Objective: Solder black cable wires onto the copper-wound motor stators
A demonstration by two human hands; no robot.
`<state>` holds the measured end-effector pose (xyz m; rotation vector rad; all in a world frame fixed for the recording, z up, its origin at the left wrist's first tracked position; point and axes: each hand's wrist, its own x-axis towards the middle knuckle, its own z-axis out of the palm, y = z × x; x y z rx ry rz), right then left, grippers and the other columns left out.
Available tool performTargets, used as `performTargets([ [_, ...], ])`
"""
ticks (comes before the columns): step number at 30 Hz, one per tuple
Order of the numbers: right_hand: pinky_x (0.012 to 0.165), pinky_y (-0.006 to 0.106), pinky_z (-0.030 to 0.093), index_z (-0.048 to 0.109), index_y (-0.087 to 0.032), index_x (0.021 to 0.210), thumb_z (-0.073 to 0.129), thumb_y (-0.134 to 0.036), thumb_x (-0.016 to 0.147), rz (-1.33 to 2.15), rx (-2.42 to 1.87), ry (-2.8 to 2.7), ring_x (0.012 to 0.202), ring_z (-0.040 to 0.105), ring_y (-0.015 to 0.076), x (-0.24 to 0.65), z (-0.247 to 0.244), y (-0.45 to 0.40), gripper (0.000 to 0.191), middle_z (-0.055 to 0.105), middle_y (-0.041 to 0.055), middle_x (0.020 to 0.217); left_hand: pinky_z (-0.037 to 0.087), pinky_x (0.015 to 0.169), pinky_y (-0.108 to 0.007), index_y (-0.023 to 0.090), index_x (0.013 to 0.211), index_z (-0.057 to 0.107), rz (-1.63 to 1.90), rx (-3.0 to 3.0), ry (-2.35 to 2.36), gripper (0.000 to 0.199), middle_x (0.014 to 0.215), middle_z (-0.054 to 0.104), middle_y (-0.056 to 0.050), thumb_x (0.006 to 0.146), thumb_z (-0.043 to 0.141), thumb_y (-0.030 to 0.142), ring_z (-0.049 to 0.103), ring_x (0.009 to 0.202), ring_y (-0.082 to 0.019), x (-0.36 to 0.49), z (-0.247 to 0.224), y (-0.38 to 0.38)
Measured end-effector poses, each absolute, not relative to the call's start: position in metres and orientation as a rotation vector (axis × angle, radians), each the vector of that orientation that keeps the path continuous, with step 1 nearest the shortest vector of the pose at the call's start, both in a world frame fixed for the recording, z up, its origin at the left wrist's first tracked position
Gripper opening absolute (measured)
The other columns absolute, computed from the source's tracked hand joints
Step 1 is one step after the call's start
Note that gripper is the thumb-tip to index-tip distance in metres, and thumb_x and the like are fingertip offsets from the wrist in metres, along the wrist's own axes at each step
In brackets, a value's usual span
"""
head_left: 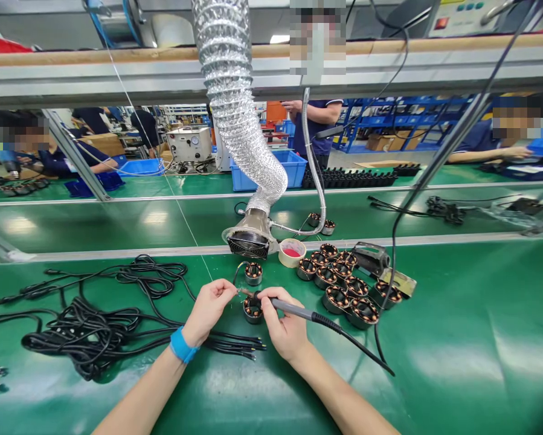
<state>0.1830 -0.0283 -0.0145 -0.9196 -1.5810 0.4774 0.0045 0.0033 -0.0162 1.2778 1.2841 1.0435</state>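
Evidently, the right hand (285, 326) is closed on the iron (293, 309), gripping it like a pen, presumably for fine control of the tip. The iron slants across the near stator (253, 315), its tip end toward the left fingertips and its cord trailing off to the right, away from the work. Finger and thumb of the left hand (210, 308) are pinched together on fine wire (240, 290); which strand it is, and whether the tip touches it, is too small to tell.

The near stator stands on the counter (456, 350) between the hands, just beside the right fingers and partly covered by the iron. The rear stator (253, 278) stands behind it, beyond both hands. Directly behind that hangs the hood (248, 243), likely placed there to draw off fumes close to the source.

Cables (87, 329) lie at the left, some with their ends pointing at the work, probably for easy reach. A group of stators (337, 299) stands right of the right hand, seemingly set aside to leave the middle free.
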Motion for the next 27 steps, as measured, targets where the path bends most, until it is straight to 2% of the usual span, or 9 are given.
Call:
performTargets([
  [7, 0.056, 0.024, 0.048, 0.064, -0.019, 0.090, 0.052, -0.029, 0.096, 0.597, -0.923, -1.468, 0.058, 0.060, 0.0142, 0.1806, -0.0155, -0.0288, 0.017, 0.063, 0.0006, 0.070, 0.018, 0.045, -0.022, 0.015, 0.074, 0.062, 1.044, 1.266, 1.288, 0.031, 0.051, 0.039, 0.007, 0.076, 0.066, 0.045, 0.025, 0.044, -0.006, 0.0055, -0.0150, 0.0032],
  [14, 0.047, 0.022, 0.042, 0.065, -0.019, 0.091, 0.051, -0.033, 0.097, 0.618, -0.962, -1.399, 0.051, 0.054, 0.0137, 0.1821, -0.0198, -0.0286, 0.021, 0.055, -0.0014, 0.061, 0.018, 0.045, -0.022, 0.015, 0.074, 0.062, 1.047, 1.261, 1.284, 0.030, 0.052, 0.041, 0.007, 0.075, 0.066, 0.045, 0.026, 0.044, -0.006, 0.0053, -0.0159, 0.0033],
  [27, 0.049, 0.023, 0.043, 0.065, -0.019, 0.090, 0.052, -0.033, 0.097, 0.573, -0.982, -1.413, 0.052, 0.055, 0.0141, 0.1830, -0.0182, -0.0287, 0.021, 0.056, -0.0013, 0.060, 0.018, 0.044, -0.021, 0.015, 0.075, 0.063, 1.032, 1.286, 1.290, 0.027, 0.051, 0.041, 0.007, 0.078, 0.066, 0.042, 0.026, 0.043, -0.006, 0.0044, -0.0180, 0.0035],
])
